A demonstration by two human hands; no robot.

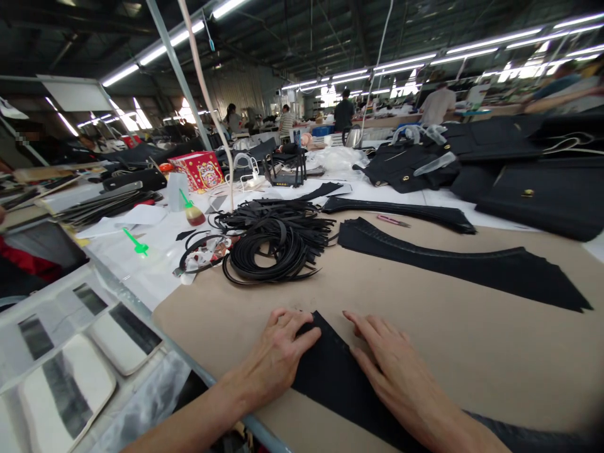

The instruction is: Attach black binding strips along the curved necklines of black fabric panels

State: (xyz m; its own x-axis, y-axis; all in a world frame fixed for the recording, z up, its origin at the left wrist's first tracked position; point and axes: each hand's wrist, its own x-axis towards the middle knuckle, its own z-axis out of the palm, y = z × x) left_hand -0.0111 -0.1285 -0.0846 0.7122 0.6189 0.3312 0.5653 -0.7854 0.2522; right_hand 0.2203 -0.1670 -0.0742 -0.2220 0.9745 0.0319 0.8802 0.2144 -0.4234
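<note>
A long black leather panel (330,377) lies on the tan work surface in front of me and runs toward the lower right. My left hand (278,346) is at its far narrow end, fingers curled over the tip and thumb pressed on top. Across the panel's right edge rests my right hand (394,365), its fingers stretched out and thumb apart, gripping nothing. Part of the panel is hidden under the right hand and forearm. Beyond the hands sits a coil of black straps (271,251).
A stack of curved black panels (453,264) and a small pink-handled tool (392,220) lie to the right. Black bags (542,189) stand behind. At left are a glue bottle (193,214), a green applicator (136,242) and pale panels (61,390). Several people work farther back.
</note>
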